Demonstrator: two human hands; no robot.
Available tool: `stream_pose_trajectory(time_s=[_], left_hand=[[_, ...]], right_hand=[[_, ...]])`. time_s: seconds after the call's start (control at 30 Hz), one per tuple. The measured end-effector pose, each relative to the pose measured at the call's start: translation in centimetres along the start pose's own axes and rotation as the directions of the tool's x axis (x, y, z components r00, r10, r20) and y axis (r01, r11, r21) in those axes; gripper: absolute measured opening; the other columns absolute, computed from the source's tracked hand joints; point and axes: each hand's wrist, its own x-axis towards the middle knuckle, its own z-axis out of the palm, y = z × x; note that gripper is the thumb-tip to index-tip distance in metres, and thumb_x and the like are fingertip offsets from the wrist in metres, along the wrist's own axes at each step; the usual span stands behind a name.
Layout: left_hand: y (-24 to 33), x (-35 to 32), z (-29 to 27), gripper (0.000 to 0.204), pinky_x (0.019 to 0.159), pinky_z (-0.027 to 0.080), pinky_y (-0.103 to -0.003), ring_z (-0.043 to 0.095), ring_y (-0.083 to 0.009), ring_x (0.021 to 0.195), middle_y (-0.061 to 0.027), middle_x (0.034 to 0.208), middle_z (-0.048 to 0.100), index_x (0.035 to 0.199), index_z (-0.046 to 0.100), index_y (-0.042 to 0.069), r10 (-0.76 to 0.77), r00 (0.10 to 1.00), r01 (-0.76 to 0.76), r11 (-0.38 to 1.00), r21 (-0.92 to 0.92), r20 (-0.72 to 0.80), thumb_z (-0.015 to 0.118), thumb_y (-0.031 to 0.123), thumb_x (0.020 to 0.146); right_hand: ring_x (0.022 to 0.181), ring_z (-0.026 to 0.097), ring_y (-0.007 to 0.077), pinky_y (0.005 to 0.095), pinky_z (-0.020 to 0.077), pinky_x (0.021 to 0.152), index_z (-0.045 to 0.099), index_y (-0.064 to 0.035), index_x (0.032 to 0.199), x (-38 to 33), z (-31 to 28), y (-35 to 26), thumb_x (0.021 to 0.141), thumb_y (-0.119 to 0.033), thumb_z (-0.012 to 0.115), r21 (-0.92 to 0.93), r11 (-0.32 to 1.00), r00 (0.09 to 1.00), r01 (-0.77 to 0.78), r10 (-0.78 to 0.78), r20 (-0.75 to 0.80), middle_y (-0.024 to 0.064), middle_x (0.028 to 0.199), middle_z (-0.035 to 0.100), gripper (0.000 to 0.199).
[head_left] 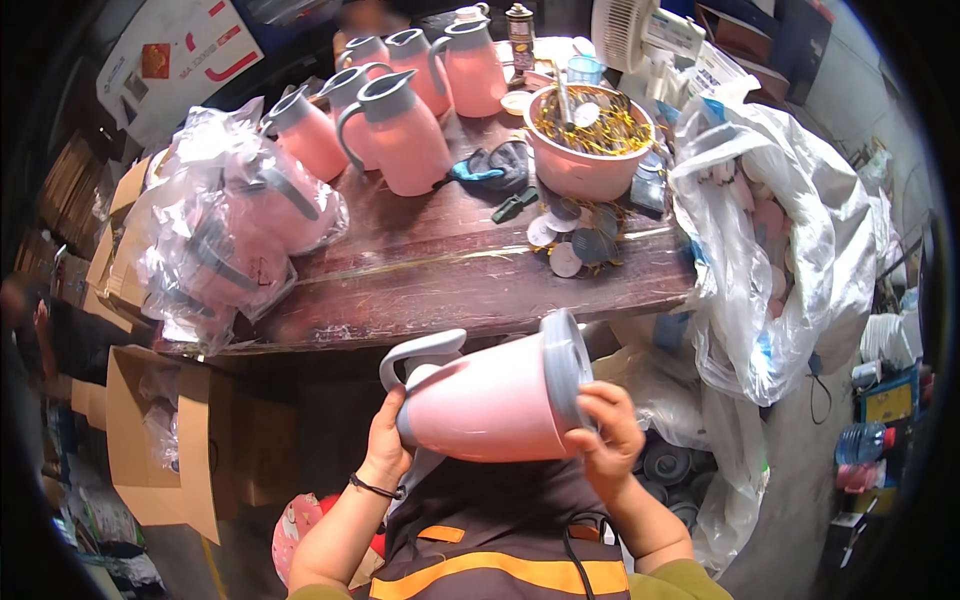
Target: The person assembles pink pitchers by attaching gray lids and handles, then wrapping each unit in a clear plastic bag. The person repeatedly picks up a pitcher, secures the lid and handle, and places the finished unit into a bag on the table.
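A pink thermal jug [485, 400] with a grey handle [425, 348] and a grey base [566, 362] lies on its side in the air before my lap, base to the right. My left hand [388, 432] grips its grey top end, below the handle. At the other end, the fingers of my right hand [608, 432] are bent around the edge of the base. Several matching jugs [408, 140] stand upright on the dark red table [420, 290] beyond, towards the back left.
Jugs in clear plastic bags [235, 225] crowd the table's left end. A pink tub [585, 170] of yellow-wired parts stands back right, with grey discs [575, 240] in front. A big white sack [760, 270] hangs at the right. An open cardboard box [165, 450] sits lower left.
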Motion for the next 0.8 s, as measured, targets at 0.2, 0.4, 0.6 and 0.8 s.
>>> stream_pose_trajectory(time_s=[0.2, 0.4, 0.6, 0.8], left_hand=[[1.2, -2.2, -1.4, 0.042, 0.089, 0.05, -0.038, 0.063, -0.024, 0.098, -0.0125, 0.108, 0.066, 0.114, 0.06, 0.001, -0.087, 0.994, 0.078, 0.989, -0.122, -0.065, 0.054, 0.038, 0.095], [3.0, -3.9, -0.4, 0.044, 0.097, 0.041, -0.033, 0.057, -0.0216, 0.107, -0.0121, 0.121, 0.059, 0.116, 0.061, -0.002, 0.521, 0.854, -0.499, 0.824, 0.268, -0.013, 0.067, 0.031, 0.089], [8.5, -3.8, 0.3, 0.042, 0.105, 0.034, -0.041, 0.041, -0.0311, 0.13, -0.0185, 0.143, 0.04, 0.105, 0.067, 0.002, 0.581, 0.683, -0.62, 0.14, 0.772, 0.442, 0.068, 0.037, 0.082], [5.8, -1.3, -1.4, 0.045, 0.089, 0.047, -0.03, 0.059, -0.017, 0.101, -0.0076, 0.112, 0.061, 0.118, 0.06, 0.002, 0.12, 0.984, -0.176, 0.804, 0.568, 0.135, 0.071, 0.03, 0.086]], right_hand=[[0.091, 0.055, 0.0241, 0.0311, 0.045, 0.076, 0.068, -0.0022, 0.104, -2.4, 2.5, 0.8, 0.085, -0.035, 0.07, 0.021, 0.984, 0.982, 0.175, -0.176, 0.066, 0.0143, 0.106, 0.058, 0.038], [0.098, 0.058, 0.0216, 0.0328, 0.0454, 0.086, 0.061, -0.0009, 0.113, -3.0, 5.6, 2.3, 0.096, -0.036, 0.055, 0.349, 0.869, 0.915, -0.35, 0.397, -0.071, 0.0119, 0.108, 0.061, 0.04], [0.103, 0.061, 0.017, 0.0325, 0.0485, 0.09, 0.055, -0.0036, 0.12, -1.2, 5.9, 4.1, 0.099, -0.029, 0.048, 0.756, 0.257, 0.617, -0.603, 0.75, 0.238, 0.0064, 0.113, 0.063, 0.033], [0.101, 0.057, 0.0136, 0.0276, 0.0448, 0.089, 0.053, 0.001, 0.127, -0.7, 6.5, 3.3, 0.097, -0.024, 0.055, 0.57, 0.659, 0.794, -0.491, 0.608, -0.02, 0.0077, 0.114, 0.06, 0.039]])
